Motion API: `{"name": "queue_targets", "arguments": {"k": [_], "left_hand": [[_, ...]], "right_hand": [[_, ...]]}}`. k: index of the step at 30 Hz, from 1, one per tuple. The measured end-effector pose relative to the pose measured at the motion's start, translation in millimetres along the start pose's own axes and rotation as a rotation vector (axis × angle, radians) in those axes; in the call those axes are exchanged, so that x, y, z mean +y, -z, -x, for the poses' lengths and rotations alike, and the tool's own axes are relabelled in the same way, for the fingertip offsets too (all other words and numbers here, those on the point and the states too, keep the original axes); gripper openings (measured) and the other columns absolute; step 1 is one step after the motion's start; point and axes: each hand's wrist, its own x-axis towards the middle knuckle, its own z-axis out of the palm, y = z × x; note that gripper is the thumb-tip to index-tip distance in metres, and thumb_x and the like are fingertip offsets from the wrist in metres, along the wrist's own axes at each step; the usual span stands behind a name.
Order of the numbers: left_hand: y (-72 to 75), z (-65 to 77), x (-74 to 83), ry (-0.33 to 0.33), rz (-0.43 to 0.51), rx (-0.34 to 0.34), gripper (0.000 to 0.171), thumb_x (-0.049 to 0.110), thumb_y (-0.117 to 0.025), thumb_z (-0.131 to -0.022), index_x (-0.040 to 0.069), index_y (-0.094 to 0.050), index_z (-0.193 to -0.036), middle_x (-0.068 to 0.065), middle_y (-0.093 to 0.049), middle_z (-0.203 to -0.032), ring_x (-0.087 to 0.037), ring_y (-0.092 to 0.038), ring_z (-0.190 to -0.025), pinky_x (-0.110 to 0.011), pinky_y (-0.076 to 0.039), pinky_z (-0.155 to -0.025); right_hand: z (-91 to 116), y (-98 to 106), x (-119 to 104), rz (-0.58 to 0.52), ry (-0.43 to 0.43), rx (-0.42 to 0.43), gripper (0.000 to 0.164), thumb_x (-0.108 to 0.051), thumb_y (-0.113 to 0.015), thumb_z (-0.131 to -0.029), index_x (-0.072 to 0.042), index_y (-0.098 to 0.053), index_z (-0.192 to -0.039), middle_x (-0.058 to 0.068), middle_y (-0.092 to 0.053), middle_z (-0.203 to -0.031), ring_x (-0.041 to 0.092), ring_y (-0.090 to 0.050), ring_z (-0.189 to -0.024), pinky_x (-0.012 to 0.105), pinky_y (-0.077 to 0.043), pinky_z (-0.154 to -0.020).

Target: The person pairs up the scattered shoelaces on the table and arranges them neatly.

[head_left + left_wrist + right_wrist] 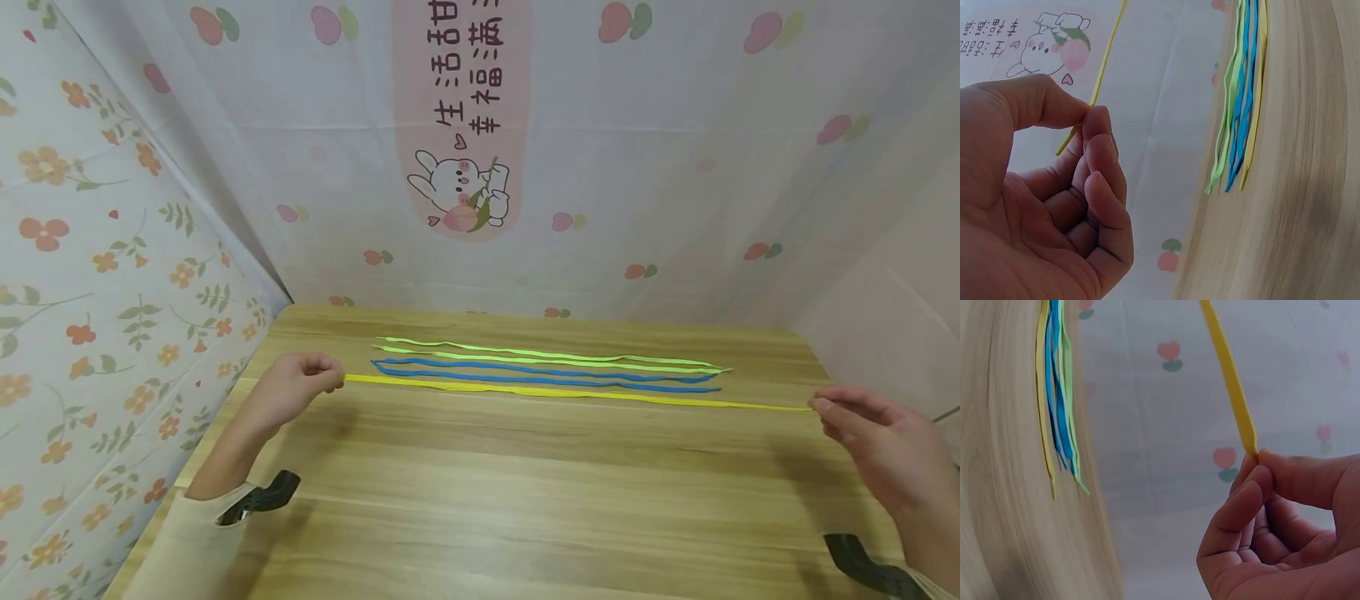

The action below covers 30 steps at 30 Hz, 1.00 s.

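A yellow shoelace (772,407) is stretched taut from side to side between the two hands. My left hand (296,387) pinches one end between thumb and forefinger, and a short tip of the lace (1067,140) sticks out below the pinch. The other end is pinched by my right hand (885,442), thumb against fingertips. On the table lies a second yellow shoelace (1256,106), which the held lace overlaps in the head view. Alongside it run blue shoelace strands (525,370) and, farther back, light green shoelace strands (525,351), all roughly parallel.
The wood-grain table (510,517) meets a white printed cloth (645,183) at its back edge. A flowered cloth (97,275) hangs along the left side. Black curved pieces (273,492) are worn at both wrists.
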Motion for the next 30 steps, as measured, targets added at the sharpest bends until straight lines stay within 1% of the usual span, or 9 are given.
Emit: {"name": "queue_targets", "arguments": {"k": [5, 9, 14, 18, 20, 23, 25, 28, 30], "left_hand": [[1.3, -1.7, -3.4, 0.008, 0.003, -0.003, 0.023, 0.02, -0.069, -0.108, -0.001, -0.075, -0.113, -0.007, -0.071, -0.104, -0.027, -0.058, -0.098, -0.04, -0.047, -0.082], [-1.2, -5.1, -7.5, 0.017, -0.008, -0.011, 0.022, 0.019, -0.068, -0.107, -0.001, -0.075, -0.112, -0.006, -0.068, -0.101, -0.025, -0.053, -0.092, -0.039, -0.045, -0.077], [-7.5, -12.4, -14.1, 0.017, -0.046, -0.029, 0.02, 0.016, -0.068, -0.104, -0.001, -0.077, -0.106, -0.005, -0.067, -0.096, -0.024, -0.05, -0.087, -0.037, -0.044, -0.073], [-12.9, -19.9, -19.7, -0.007, -0.094, -0.043, 0.016, 0.011, -0.066, -0.1, 0.0, -0.078, -0.099, -0.004, -0.069, -0.091, -0.023, -0.055, -0.085, -0.037, -0.046, -0.073], [-15.5, -24.0, -22.1, -0.021, -0.118, -0.046, 0.014, 0.008, -0.066, -0.096, 0.0, -0.077, -0.092, -0.002, -0.066, -0.085, -0.022, -0.054, -0.081, -0.035, -0.044, -0.071], [-19.4, -29.8, -25.3, -0.028, -0.143, -0.059, 0.014, 0.007, -0.066, -0.092, 0.004, -0.072, -0.079, 0.002, -0.058, -0.073, -0.018, -0.048, -0.071, -0.032, -0.038, -0.066], [-22.1, -33.4, -27.2, -0.026, -0.165, -0.068, 0.019, 0.006, -0.065, -0.089, 0.008, -0.064, -0.07, 0.004, -0.049, -0.066, -0.016, -0.042, -0.065, -0.03, -0.033, -0.062], [-25.8, -38.4, -30.7, -0.021, -0.195, -0.086, 0.029, 0.005, -0.062, -0.086, 0.016, -0.05, -0.061, 0.008, -0.037, -0.059, -0.013, -0.032, -0.059, -0.029, -0.026, -0.059], [-27.9, -41.8, -32.6, -0.026, -0.216, -0.096, 0.034, 0.006, -0.061, -0.085, 0.019, -0.043, -0.06, 0.009, -0.031, -0.058, -0.012, -0.028, -0.058, -0.029, -0.024, -0.059]], "right_hand": [[-2.8, 8.1, 4.2, -0.063, 0.016, -0.018, 0.033, 0.014, -0.055, -0.109, -0.004, -0.082, -0.107, -0.004, -0.079, -0.104, 0.007, -0.069, -0.092, 0.017, -0.056, -0.077], [-5.5, 11.5, 7.5, 0.01, -0.038, -0.009, 0.032, 0.012, -0.057, -0.109, -0.008, -0.082, -0.105, -0.006, -0.078, -0.101, 0.006, -0.067, -0.09, 0.017, -0.055, -0.076], [-12.3, 9.7, 11.8, 0.222, -0.125, 0.023, 0.031, 0.003, -0.064, -0.109, -0.02, -0.083, -0.099, -0.012, -0.073, -0.094, 0.003, -0.064, -0.085, 0.016, -0.053, -0.072], [-18.9, 5.8, 14.5, 0.457, -0.163, 0.049, 0.034, -0.003, -0.065, -0.109, -0.027, -0.081, -0.091, -0.017, -0.071, -0.086, 0.002, -0.063, -0.078, 0.017, -0.054, -0.068], [-22.0, 4.4, 15.5, 0.578, -0.179, 0.046, 0.034, -0.006, -0.065, -0.11, -0.03, -0.079, -0.09, -0.021, -0.07, -0.085, 0.0, -0.063, -0.077, 0.017, -0.054, -0.068], [-26.1, 2.8, 17.0, 0.684, -0.194, 0.028, 0.033, -0.009, -0.064, -0.111, -0.032, -0.077, -0.09, -0.024, -0.07, -0.086, -0.004, -0.063, -0.079, 0.017, -0.054, -0.069], [-28.9, 2.1, 19.0, 0.721, -0.191, 0.011, 0.027, -0.009, -0.065, -0.11, -0.025, -0.078, -0.093, -0.024, -0.07, -0.086, -0.006, -0.062, -0.079, 0.017, -0.054, -0.07], [-33.1, 0.9, 24.1, 0.769, -0.191, -0.004, 0.016, -0.01, -0.067, -0.108, -0.008, -0.08, -0.1, -0.022, -0.07, -0.085, -0.006, -0.061, -0.078, 0.018, -0.054, -0.069], [-36.0, 0.8, 28.0, 0.797, -0.198, -0.013, 0.02, -0.011, -0.066, -0.109, 0.005, -0.077, -0.106, -0.022, -0.068, -0.087, -0.004, -0.061, -0.078, 0.019, -0.055, -0.069]]}}
